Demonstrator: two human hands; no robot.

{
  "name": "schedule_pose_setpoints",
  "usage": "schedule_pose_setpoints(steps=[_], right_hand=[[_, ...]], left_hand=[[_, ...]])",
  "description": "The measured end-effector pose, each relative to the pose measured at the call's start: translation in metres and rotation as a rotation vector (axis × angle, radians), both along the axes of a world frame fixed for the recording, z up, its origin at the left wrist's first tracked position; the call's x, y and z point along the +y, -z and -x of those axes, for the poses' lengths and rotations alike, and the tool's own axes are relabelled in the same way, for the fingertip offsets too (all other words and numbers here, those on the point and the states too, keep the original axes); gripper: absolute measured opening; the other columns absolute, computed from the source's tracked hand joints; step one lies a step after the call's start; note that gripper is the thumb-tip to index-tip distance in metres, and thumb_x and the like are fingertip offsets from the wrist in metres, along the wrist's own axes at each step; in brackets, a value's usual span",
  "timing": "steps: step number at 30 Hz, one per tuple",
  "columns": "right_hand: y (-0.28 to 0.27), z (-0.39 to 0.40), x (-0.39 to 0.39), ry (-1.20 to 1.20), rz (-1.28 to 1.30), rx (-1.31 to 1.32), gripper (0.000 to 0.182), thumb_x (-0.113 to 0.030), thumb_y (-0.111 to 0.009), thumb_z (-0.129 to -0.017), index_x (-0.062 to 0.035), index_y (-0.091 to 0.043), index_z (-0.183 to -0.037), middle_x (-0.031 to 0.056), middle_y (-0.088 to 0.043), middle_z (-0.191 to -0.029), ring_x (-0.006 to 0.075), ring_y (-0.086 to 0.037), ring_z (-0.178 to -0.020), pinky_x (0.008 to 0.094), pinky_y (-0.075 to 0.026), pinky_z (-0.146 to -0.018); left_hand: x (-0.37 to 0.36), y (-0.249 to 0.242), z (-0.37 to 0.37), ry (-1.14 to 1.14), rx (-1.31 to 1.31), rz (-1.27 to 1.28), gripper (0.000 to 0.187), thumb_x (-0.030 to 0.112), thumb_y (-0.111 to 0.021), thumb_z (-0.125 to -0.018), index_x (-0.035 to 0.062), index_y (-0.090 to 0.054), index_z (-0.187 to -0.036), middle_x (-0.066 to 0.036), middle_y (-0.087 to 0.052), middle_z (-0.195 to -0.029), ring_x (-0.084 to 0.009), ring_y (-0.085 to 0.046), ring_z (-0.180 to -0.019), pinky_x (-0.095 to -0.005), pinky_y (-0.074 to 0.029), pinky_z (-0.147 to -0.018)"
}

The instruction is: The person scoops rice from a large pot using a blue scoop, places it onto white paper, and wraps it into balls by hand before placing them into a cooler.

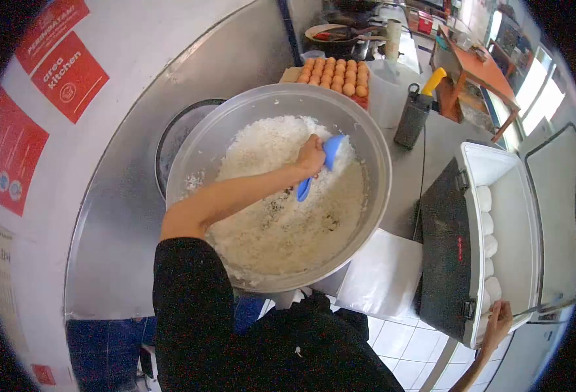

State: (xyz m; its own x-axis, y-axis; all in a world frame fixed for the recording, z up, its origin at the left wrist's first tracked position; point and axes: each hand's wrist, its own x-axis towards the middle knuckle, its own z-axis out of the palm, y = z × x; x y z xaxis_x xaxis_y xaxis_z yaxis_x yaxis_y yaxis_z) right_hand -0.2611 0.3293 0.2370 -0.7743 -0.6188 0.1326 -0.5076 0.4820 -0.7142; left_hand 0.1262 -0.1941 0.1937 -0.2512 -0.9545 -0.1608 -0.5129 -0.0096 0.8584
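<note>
A wide metal basin (374, 196) in front of me holds a deep bed of white cooked rice (268, 235). Over the rice, my left hand (311, 157) is closed around a blue plastic scoop (332, 150), whose handle pokes out below the fist. The scoop's cup touches the rice and has white grains at its mouth. Far to the right, my right hand (499, 320) reaches into the near end of an open cooler box (439, 242). Its fingers are bent against a white packet (483, 321), at the end of a row of similar rounded white packets (488, 225).
Clear plastic sheets (379, 274) lie between basin and cooler. Behind the basin are a tray of eggs (337, 75), a translucent container (389, 91) and a dark holder (413, 121) with a yellow-handled tool. A round pan or lid (170, 147) is left, beside the metal-clad wall.
</note>
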Motion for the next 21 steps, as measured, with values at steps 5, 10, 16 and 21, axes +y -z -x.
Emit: schedule_pose_setpoints(steps=[5,10,16,21], right_hand=[[0.000,-0.003,-0.003,0.053,0.044,0.001,0.024,-0.020,-0.055,-0.097,-0.0024,-0.054,-0.080,0.0010,-0.052,-0.071,0.0084,-0.047,-0.066,0.0244,-0.040,-0.059],[-0.003,0.002,-0.001,0.023,-0.014,0.021,0.022,-0.021,-0.056,-0.096,-0.0021,-0.058,-0.085,0.0013,-0.055,-0.073,0.0094,-0.052,-0.068,0.0251,-0.044,-0.063],[-0.013,-0.019,-0.007,0.059,-0.080,0.218,0.020,-0.025,-0.057,-0.094,-0.0059,-0.063,-0.092,0.0077,-0.065,-0.076,0.0178,-0.062,-0.069,0.0330,-0.048,-0.065],[-0.021,-0.029,-0.006,0.052,-0.061,0.326,0.022,-0.031,-0.059,-0.092,-0.0099,-0.065,-0.093,0.0113,-0.067,-0.074,0.0271,-0.066,-0.066,0.0399,-0.049,-0.061]], left_hand=[[0.035,-0.015,0.010,-0.028,0.123,-0.061,0.027,0.030,-0.028,-0.104,0.0078,-0.043,-0.106,-0.011,-0.049,-0.065,-0.0214,-0.048,-0.041,-0.0361,-0.041,-0.034],[0.097,-0.031,0.015,-0.009,0.190,-0.188,0.026,0.031,-0.028,-0.104,0.0094,-0.043,-0.106,-0.010,-0.048,-0.065,-0.0204,-0.048,-0.042,-0.0357,-0.040,-0.033],[0.117,-0.072,-0.015,0.163,0.053,-0.058,0.026,0.030,-0.031,-0.103,0.0074,-0.044,-0.106,-0.016,-0.054,-0.070,-0.0260,-0.056,-0.050,-0.0391,-0.044,-0.041],[0.110,0.018,0.011,0.057,-0.417,0.550,0.022,0.020,-0.032,-0.101,0.0028,-0.045,-0.107,-0.028,-0.061,-0.080,-0.0418,-0.061,-0.060,-0.0502,-0.050,-0.072]])
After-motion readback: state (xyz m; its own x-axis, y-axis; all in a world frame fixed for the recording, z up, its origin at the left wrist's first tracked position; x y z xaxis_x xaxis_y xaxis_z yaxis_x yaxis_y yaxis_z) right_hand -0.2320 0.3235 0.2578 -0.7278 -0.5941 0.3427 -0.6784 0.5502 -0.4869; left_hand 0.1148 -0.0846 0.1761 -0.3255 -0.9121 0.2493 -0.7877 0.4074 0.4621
